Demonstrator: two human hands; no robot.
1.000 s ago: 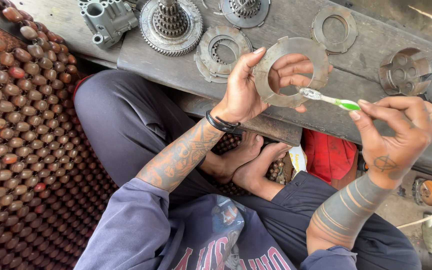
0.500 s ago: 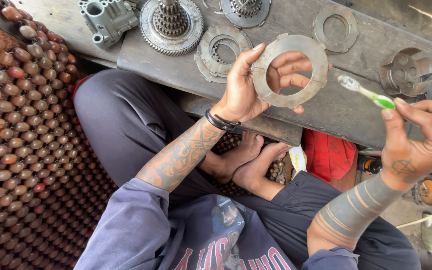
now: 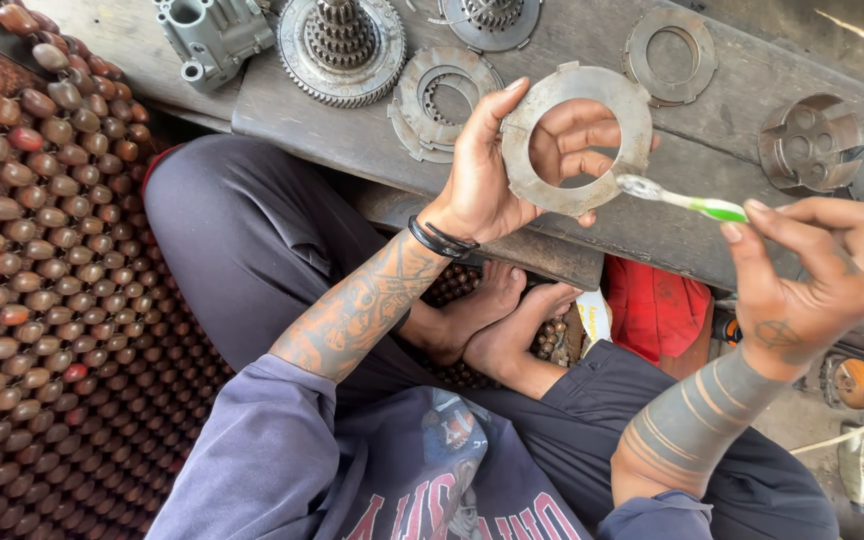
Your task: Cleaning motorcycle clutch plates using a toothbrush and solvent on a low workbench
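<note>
The metal ring plate is a flat, round disc of dull grey steel with a wide circular hole through its middle and small notches along its outer edge; its face looks worn and grimy, with brownish staining. It stands nearly upright, its flat face turned toward the camera, raised above the wooden bench, just to the right of the similar notched ring lying flat there. The toothbrush is slim, with a white neck and a green handle. It lies almost level, its bristled head touching the lower right rim of the ring plate, its handle running off to the right.
</note>
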